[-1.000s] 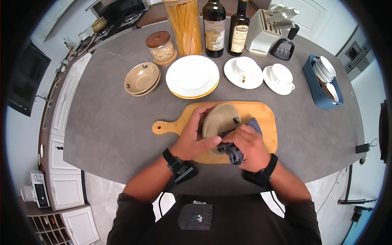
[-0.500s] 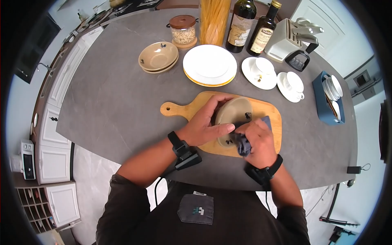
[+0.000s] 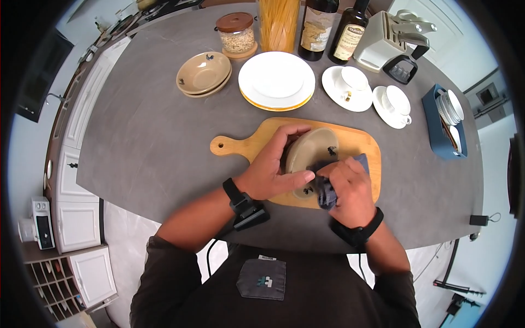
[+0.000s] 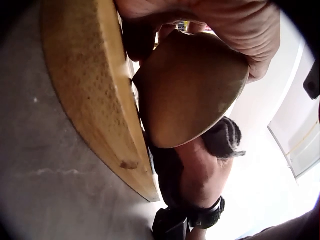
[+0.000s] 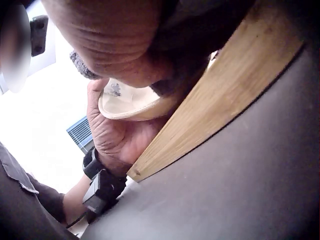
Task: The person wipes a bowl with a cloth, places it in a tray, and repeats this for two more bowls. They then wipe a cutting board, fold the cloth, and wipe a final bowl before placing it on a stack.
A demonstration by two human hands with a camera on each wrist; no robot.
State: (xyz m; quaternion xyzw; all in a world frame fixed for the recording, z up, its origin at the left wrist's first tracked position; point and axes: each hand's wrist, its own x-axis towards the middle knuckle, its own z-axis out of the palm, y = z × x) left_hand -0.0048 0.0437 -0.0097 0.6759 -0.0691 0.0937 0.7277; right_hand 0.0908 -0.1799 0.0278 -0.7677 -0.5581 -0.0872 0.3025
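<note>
A tan bowl [image 3: 313,148] with small dark motifs stands tilted on its side over a wooden cutting board [image 3: 235,146], its inside turned toward the right hand. My left hand [image 3: 268,174] grips it from the left, thumb over the near rim and fingers behind the outer wall. In the left wrist view the bowl's smooth underside [image 4: 192,90] shows close beside the board. My right hand [image 3: 353,188] holds a bunched dark grey-blue cloth [image 3: 327,194] against the inside of the bowl. The fingertips within the cloth are hidden.
Beyond the board stand two stacked tan bowls [image 3: 203,72], a stack of white plates [image 3: 276,82] and two white cups [image 3: 354,79] on saucers. Behind are an oat jar [image 3: 237,38], a spaghetti jar [image 3: 279,24], bottles [image 3: 350,35] and a knife block [image 3: 377,44]. A blue bin [image 3: 440,131] holds dishes.
The head view has shifted, so the table things appear moved and slightly turned. Both hands keep their holds; the cloth stays at the bowl's inside, with the right hand displaced slightly.
</note>
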